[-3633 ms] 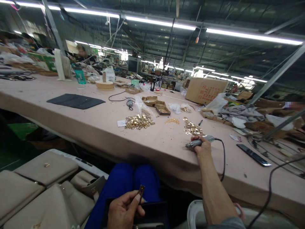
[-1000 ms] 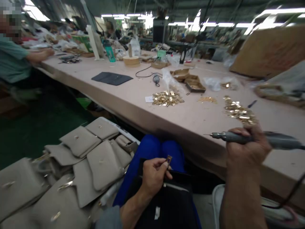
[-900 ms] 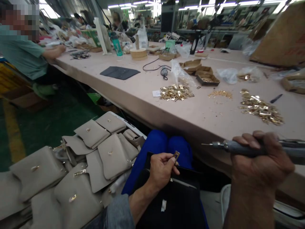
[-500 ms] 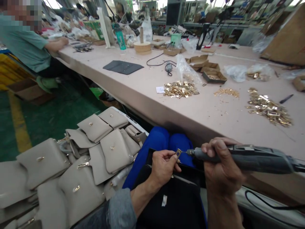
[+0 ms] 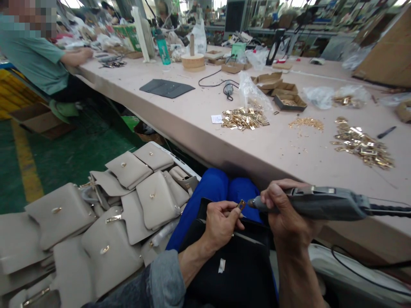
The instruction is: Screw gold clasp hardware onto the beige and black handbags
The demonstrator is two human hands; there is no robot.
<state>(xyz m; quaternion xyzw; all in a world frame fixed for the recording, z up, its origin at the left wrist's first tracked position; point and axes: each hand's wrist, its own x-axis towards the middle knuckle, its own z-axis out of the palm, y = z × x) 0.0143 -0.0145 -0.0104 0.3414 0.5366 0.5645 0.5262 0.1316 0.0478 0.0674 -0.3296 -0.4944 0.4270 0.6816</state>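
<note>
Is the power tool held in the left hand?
No, the right hand grips the power tool, while the left hand pinches a small metal piece.

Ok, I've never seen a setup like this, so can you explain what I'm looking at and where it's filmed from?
There's no machine arm here: these are a person's bare hands, and every picture comes from one camera worn on the head. The left hand pinches a small gold-coloured metal plate. The right hand grips a grey, pen-shaped corded tool, its tip toward the plate. On the long pinkish-beige table lie two heaps of gold-coloured metal pieces and a flat dark-grey sheet.
</note>
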